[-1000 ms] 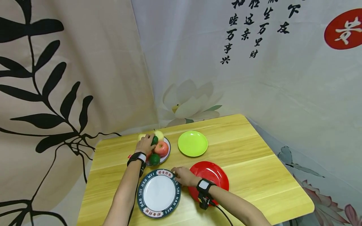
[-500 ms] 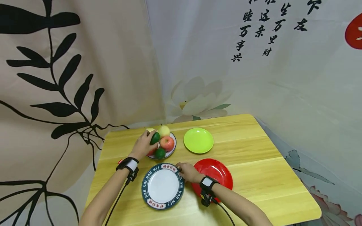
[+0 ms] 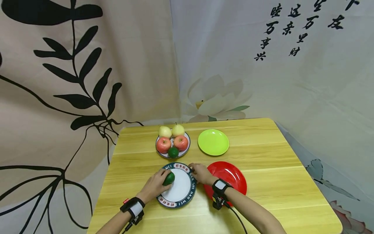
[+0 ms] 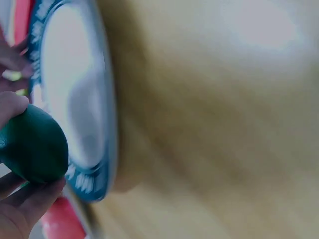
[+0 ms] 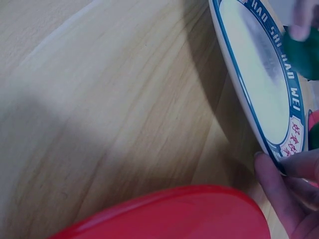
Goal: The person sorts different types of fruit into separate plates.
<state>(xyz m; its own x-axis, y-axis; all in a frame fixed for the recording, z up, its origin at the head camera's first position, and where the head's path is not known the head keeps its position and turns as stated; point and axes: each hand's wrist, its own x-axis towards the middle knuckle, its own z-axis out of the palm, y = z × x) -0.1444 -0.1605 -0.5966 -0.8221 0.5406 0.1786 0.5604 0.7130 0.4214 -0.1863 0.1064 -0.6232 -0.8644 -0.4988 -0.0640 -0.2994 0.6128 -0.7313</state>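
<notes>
My left hand (image 3: 155, 186) grips a dark green oval fruit (image 3: 169, 178) just above the left part of a white plate with a lettered blue rim (image 3: 190, 191). In the left wrist view the thumb and fingers lie around the green fruit (image 4: 37, 144), which is apart from the plate. My right hand (image 3: 201, 173) pinches the same plate's rim at its upper right; the right wrist view has thumb and fingers (image 5: 271, 181) at that edge. Behind stands a fruit plate (image 3: 188, 144) with two apples (image 3: 181, 143), two yellow pears (image 3: 178, 130) and another green fruit (image 3: 173, 152).
A red plate (image 3: 230, 175) lies right of the white one, partly under the right forearm. The lime-green plate (image 3: 213, 142) is farther back. All stand on a wooden table (image 3: 277, 169) with a printed cloth (image 3: 140, 65) behind it.
My left hand has lifted the green fruit off the fruit plate and brought it forward over the white plate. The right hand stays on the rim; the head view has shifted.
</notes>
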